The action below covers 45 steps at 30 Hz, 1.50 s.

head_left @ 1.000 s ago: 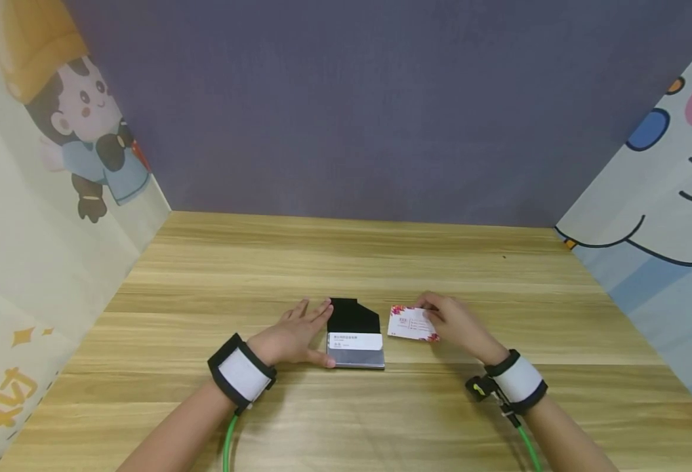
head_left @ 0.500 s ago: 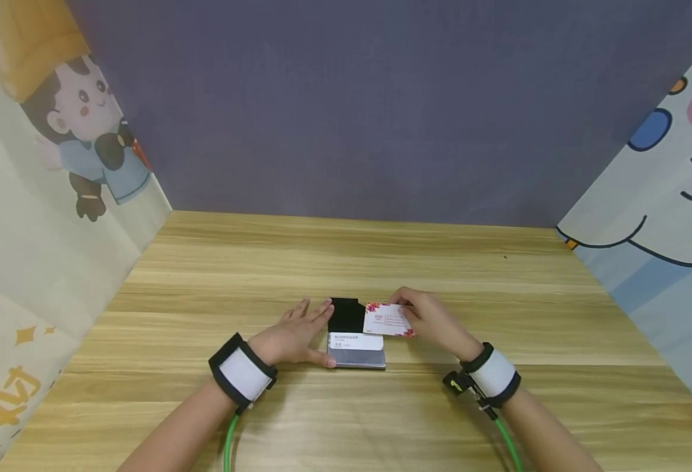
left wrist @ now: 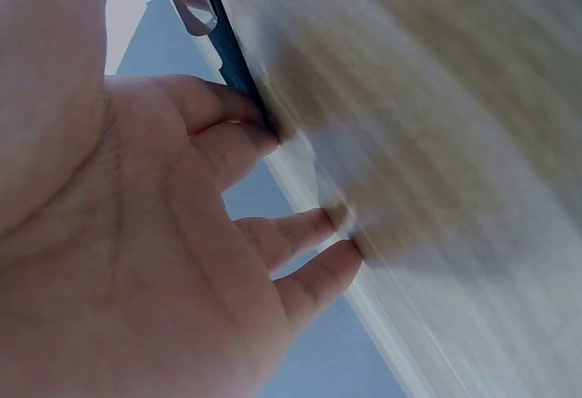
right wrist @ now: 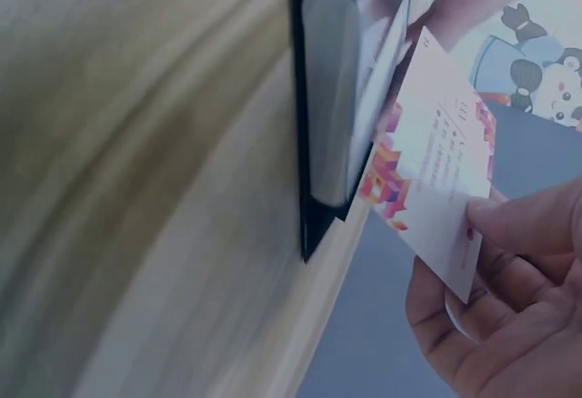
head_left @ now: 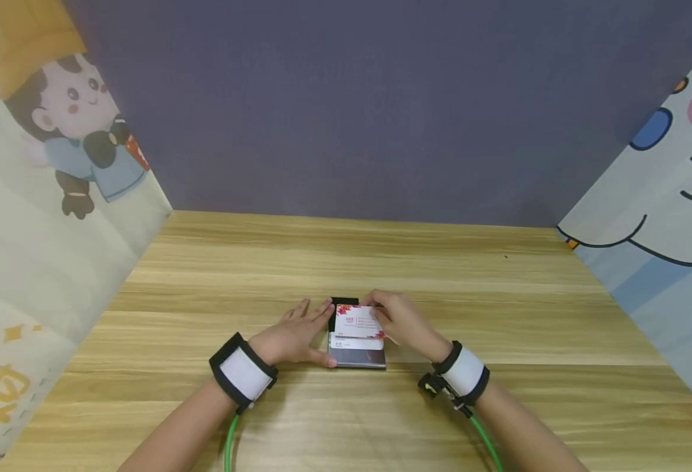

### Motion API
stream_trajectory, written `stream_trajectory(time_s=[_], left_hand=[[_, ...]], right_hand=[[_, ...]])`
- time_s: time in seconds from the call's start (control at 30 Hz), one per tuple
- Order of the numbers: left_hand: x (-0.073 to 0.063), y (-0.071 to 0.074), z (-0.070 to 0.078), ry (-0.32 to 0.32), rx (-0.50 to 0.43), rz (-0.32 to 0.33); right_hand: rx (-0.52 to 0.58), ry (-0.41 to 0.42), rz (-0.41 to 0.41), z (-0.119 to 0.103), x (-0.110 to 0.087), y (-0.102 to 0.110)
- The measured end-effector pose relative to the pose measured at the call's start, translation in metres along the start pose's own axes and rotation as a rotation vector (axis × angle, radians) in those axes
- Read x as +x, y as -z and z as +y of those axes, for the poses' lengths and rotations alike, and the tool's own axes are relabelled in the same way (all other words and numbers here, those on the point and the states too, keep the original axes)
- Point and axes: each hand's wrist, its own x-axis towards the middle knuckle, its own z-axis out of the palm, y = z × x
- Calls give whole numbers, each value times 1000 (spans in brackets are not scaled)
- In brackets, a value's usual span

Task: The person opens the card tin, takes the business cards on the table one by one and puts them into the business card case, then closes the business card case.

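A business card (head_left: 357,320) with pink and orange floral corners is pinched at its right end between the thumb and fingers of my right hand (head_left: 401,321). It overlaps the black flap of the opened card case (head_left: 359,358), tilted close over it in the right wrist view. The case has a silver front, and a white card (head_left: 351,343) shows along its mouth. My left hand (head_left: 291,339) spreads its straight fingers at the case's left side. Thumb and index fingertip touch the case edge, while the other fingertips reach the table in the left wrist view.
The case lies on a wood-grain table (head_left: 346,255). A dark grey panel (head_left: 346,118) rises along the far edge. Cartoon-printed walls (head_left: 21,196) flank both sides. Each wrist wears a strap (head_left: 243,373) with a green cable.
My right hand has carried the business card leftward from beside the case to over its flap and mouth. The left hand and the case stay in place.
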Motion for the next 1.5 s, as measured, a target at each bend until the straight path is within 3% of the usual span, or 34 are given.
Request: stream_trajectory(time_s=[0.4, 0.87, 1.5], left_hand=[[1, 0, 0, 5, 3, -13], [1, -1, -1, 2, 13, -3], [1, 0, -3, -3, 19, 2]], right_hand=[[60, -29, 13, 0, 2, -13], [7, -40, -5, 2, 1, -16], [-86, -8, -206, -2, -10, -17]])
